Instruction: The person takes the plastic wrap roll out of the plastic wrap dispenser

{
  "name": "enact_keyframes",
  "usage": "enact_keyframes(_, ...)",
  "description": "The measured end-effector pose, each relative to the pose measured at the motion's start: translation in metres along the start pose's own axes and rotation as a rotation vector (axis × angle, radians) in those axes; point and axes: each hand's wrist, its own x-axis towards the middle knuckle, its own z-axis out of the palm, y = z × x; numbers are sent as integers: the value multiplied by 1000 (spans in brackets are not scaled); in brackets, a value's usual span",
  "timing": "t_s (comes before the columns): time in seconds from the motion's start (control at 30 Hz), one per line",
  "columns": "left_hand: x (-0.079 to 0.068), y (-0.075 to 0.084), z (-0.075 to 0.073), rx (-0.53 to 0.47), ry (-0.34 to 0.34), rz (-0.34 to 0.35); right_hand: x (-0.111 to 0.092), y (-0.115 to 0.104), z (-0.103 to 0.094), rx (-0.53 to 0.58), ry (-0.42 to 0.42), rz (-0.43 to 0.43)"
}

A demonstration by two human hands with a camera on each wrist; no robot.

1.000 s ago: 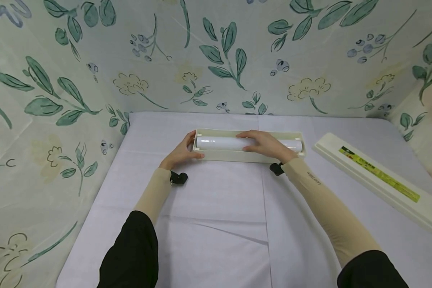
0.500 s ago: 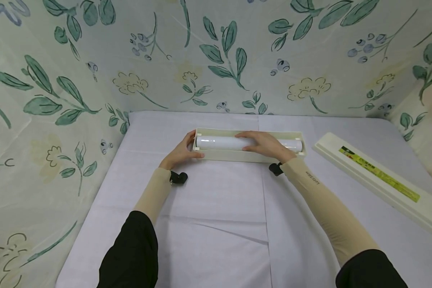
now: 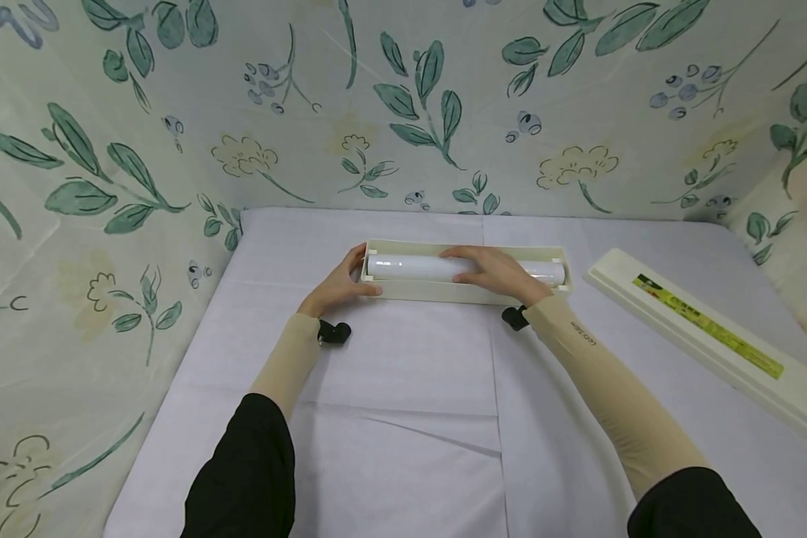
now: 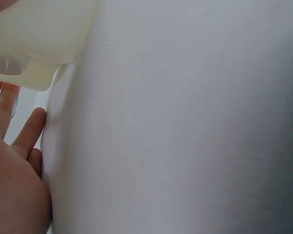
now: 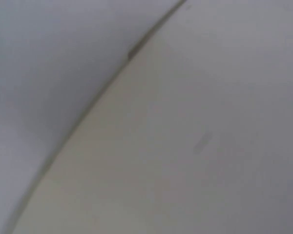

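Note:
A long, cream, open-topped cling film dispenser box [image 3: 437, 292] lies across the back half of the table, with a shiny white roll of cling film [image 3: 406, 266] inside. My left hand [image 3: 336, 285] grips the box's left end, thumb at the front corner and fingers round the end. From above, my right hand [image 3: 499, 270] holds the roll right of its middle, thumb on the near side and fingers on the far side. In the left wrist view, the box end [image 4: 44, 34] is above the hand [image 4: 14, 190]. The right wrist view shows only a blurred pale surface.
The cream lid [image 3: 698, 341], bearing a yellow-green label [image 3: 740, 344], lies slanted on the table to the right of the box. White cloth [image 3: 397, 373] with creases covers the table. Leaf-patterned fabric [image 3: 350, 149] hangs behind and at the sides.

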Motion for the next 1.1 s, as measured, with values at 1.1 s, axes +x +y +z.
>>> enact_keyframes(1.1, 0, -1, -1, -2, -7, -31, -8, -18, -22, 14, 90, 24)
